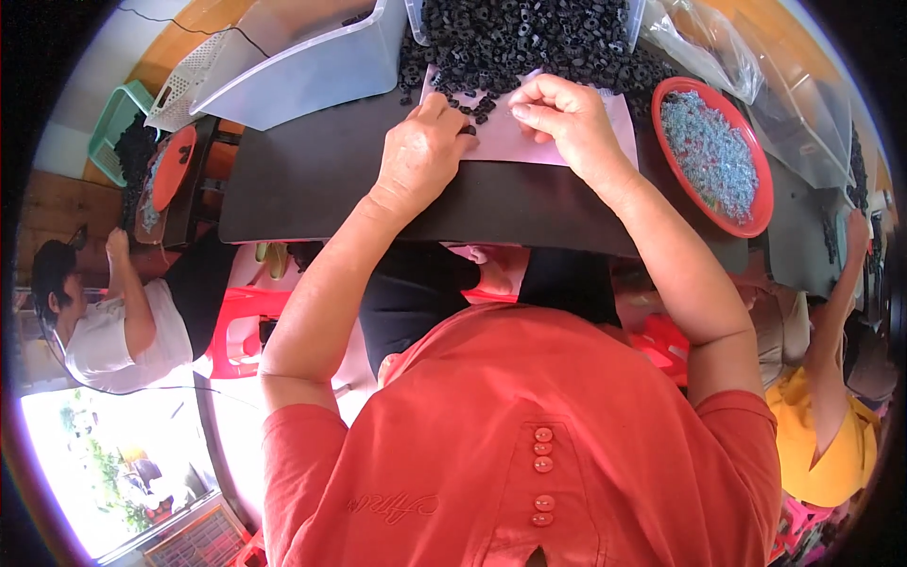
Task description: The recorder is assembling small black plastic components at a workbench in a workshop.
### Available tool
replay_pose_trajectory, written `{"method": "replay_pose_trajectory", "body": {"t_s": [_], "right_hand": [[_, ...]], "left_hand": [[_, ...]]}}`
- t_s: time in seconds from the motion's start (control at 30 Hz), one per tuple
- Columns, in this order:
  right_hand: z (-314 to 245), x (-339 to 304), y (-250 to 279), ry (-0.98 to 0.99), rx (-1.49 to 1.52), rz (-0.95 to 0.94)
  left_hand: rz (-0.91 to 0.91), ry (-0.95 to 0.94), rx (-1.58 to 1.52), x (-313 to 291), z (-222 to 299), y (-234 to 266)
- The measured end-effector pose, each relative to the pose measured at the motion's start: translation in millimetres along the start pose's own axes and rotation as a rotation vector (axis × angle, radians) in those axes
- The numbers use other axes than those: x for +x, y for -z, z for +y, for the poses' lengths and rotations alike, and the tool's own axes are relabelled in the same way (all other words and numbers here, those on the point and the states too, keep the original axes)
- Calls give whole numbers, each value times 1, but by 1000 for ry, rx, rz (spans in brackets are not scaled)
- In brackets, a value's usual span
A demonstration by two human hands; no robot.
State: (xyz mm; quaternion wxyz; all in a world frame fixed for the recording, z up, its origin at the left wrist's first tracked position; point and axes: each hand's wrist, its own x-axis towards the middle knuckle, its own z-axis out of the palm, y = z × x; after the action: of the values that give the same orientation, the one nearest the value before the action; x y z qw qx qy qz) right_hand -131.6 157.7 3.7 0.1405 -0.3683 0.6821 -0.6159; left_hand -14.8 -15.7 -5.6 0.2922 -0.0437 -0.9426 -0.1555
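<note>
My left hand [422,149] is closed at the near left of a pale pink sheet [515,151], with a small black plastic part [469,129] at its fingertips. To its right, my right hand [567,121] hovers over the sheet, thumb and forefinger pinched together. Whatever those fingers hold, if anything, is too small to make out. Between and beyond the hands, several loose black parts [484,106] lie on the sheet. Behind them spreads a large heap of the same black parts [529,47].
A red round tray [767,194] of small clear bluish pieces [709,156] stands on the right of the dark table [312,189]. A translucent bin [321,90] is at the back left, clear plastic bags [704,42] at the back right. Other people sit working on both sides.
</note>
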Motion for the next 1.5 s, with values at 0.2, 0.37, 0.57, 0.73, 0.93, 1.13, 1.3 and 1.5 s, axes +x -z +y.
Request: {"method": "replay_pose_trajectory", "body": {"t_s": [0.2,0.37,0.57,0.73,0.93,1.13,1.3,1.5], "right_hand": [[0,-2,-1,23,-31,-9],[2,-2,-2,107,-90,-18],[-9,-8,-6,189,-59,25],[-9,-4,1,131,4,76],[-14,0,11,32,110,130],[-16,-3,8,44,117,116],[-16,-7,4,146,-16,87],[-15,-6,3,192,-80,49]], "left_hand": [[-74,198,-204,-1,4,1],[-18,346,-547,-4,14,0],[-104,691,-919,-4,38,2],[23,297,-433,-6,50,-10],[-81,69,-48,3,53,-25],[9,324,-507,1,47,-21],[22,767,-1275,5,55,-4],[61,791,-1421,8,53,-1]]}}
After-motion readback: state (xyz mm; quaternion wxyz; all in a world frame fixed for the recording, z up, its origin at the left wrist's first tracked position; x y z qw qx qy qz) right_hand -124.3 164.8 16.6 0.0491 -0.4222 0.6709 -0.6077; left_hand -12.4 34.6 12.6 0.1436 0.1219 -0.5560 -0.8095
